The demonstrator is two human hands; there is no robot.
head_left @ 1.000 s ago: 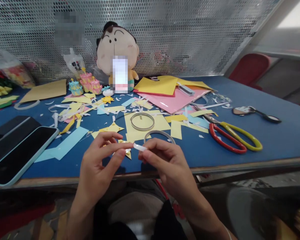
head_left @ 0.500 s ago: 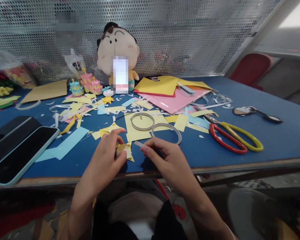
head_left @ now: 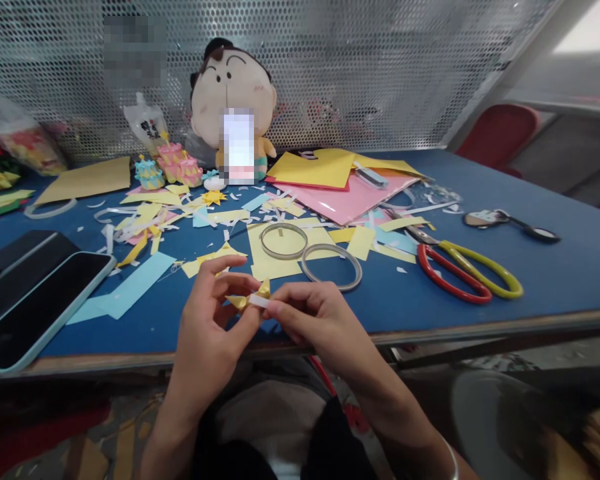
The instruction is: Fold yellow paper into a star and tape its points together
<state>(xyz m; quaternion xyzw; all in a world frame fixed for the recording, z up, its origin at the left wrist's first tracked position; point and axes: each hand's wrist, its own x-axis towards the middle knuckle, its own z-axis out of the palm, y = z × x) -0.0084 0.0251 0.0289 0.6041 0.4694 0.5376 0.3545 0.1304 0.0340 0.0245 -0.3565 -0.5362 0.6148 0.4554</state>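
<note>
My left hand (head_left: 217, 310) grips a small folded yellow paper piece (head_left: 239, 302) with pointed corners, pinched between thumb and fingers above the table's front edge. Between the thumb and forefinger of my right hand (head_left: 313, 308) is a short white strip of tape (head_left: 259, 301), lying against the folded paper. The fingertips of both hands nearly meet there. Just beyond them, two rolls of narrow tape (head_left: 331, 267) rest on the blue table, one partly over a pale yellow sheet (head_left: 273, 268).
Red-and-yellow-handled scissors (head_left: 467, 272) lie to the right, near a pink packet (head_left: 340, 202) under yellow envelopes. A phone (head_left: 45, 313) is at left beside blue paper strips (head_left: 143, 283). Paper scraps, small paper cakes (head_left: 170, 163) and a plush doll (head_left: 233, 83) stand farther back.
My right hand has moved left, bringing the tape strip onto the folded yellow paper. My left hand has raised and turned the paper so its points show.
</note>
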